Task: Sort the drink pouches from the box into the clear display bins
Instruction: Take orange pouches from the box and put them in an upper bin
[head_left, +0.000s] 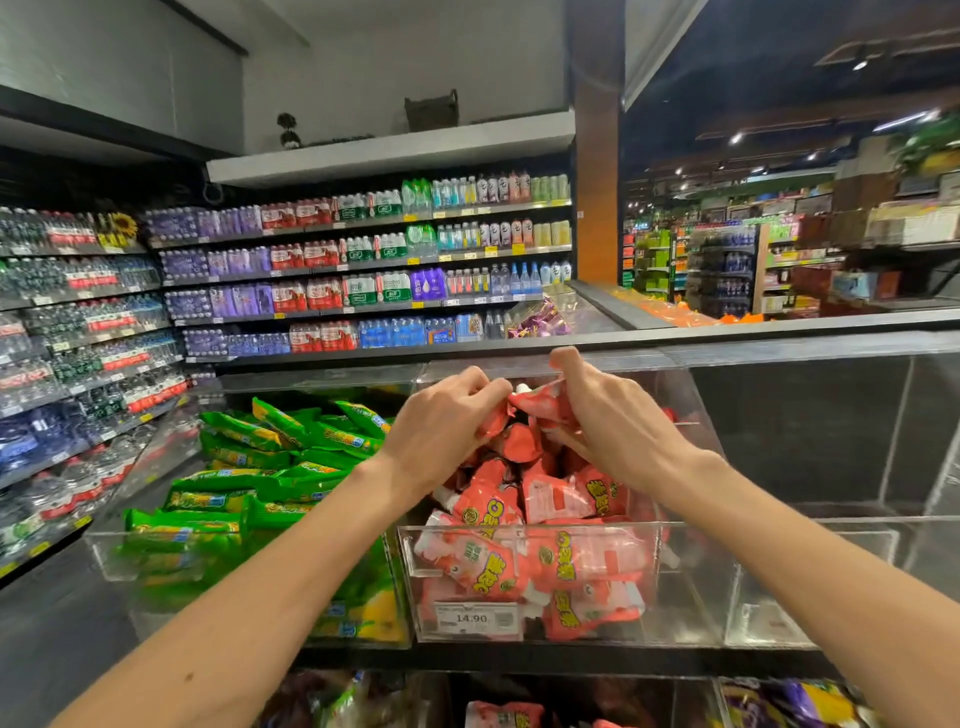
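Note:
Both my hands reach over the middle clear display bin (410, 577), which is heaped with red drink pouches (524, 561). My left hand (441, 426) grips red pouches at the top of the heap, fingers curled round them. My right hand (608, 415) grips another red pouch with a white cap (545, 402), held above the pile near the bin's back. The bin to the left (104, 551) is full of green pouches (270, 467). The box is not in view.
A clear bin (810, 577) on the right holds nothing I can see. A price tag reading 14.90 (471, 619) hangs on the red bin's front. Lower bins hold more pouches (504, 714). Shelves of bottled water (337, 280) line the aisle behind and left.

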